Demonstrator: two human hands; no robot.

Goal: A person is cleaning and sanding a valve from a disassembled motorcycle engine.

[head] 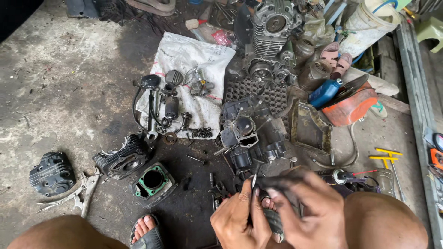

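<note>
Hands: a small dark ribbed part (273, 221) is gripped in the left hand (240, 221), and a thin metal tool (254, 179) is pinched between that hand's fingers, tip up; the right hand (307, 207) is closed over the same part from the other side, its fingers blackened with grease.
Location of the part: it is held low in the view, between the knees, just above the oily concrete floor (69, 92) and near the engine case (249, 131).
Slip risk: the part is judged likely to be dropped, since both hands are coated in oil and the grip is taken only at the fingertips.
Tool risk: the thin tool could skid off the part and be driven into a finger, because its tip is worked close to the right hand's fingers.
Loss risk: small pieces could be lost if they spring free, as the floor is dark, stained and crowded with loose bits around the valve spring (201, 133).
Foot risk: the sandalled foot (145, 230) is left exposed just beside the green-gasketed cylinder (153, 180) and could be struck by anything that falls.
Clutter risk: locking pliers (78, 191) and the finned cylinder block (123, 158) lie near the knee and could be knocked or knelt on.
Contamination risk: grit from the floor could be carried into open parts laid on the white sack (189, 69).
</note>
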